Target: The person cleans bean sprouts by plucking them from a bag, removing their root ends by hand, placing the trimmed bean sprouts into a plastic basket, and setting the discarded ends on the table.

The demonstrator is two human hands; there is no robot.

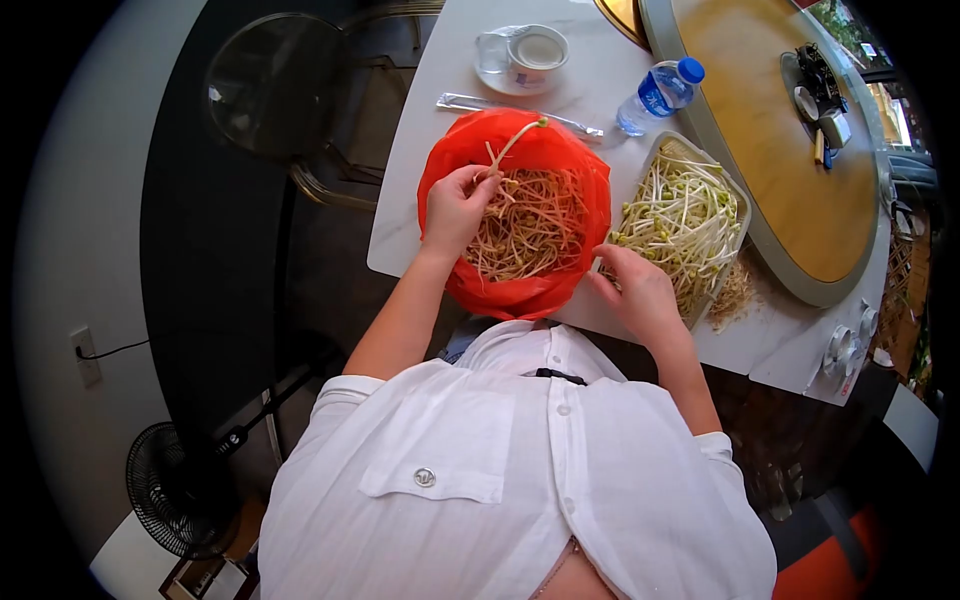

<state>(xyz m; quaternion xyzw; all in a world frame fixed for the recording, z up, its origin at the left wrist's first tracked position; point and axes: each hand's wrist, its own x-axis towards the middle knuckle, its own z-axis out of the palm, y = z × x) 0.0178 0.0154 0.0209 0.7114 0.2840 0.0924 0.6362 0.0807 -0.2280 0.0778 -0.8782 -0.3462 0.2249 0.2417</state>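
Note:
Over a red plastic bag [440,160], my left hand [460,208] is closed in a pinch on a bean sprout [517,143]. The sprout points up and to the right, its yellow-green head at the far end. Inside the bag lies a heap of thin brownish sprout roots [530,225]. My right hand [640,290] is by the bag's right edge, thumb and forefinger apart with nothing visible between them. Just beyond it, a shallow basket [742,190] holds a pile of pale bean sprouts [685,215]; this hand partly hides its near left corner.
Loose root scraps [735,298] lie right of the basket on the white table [410,220]. Behind stand a water bottle [660,95], a wrapped bowl set [535,55] and a long thin packet [520,115]. A large round turntable [800,150] borders the right side.

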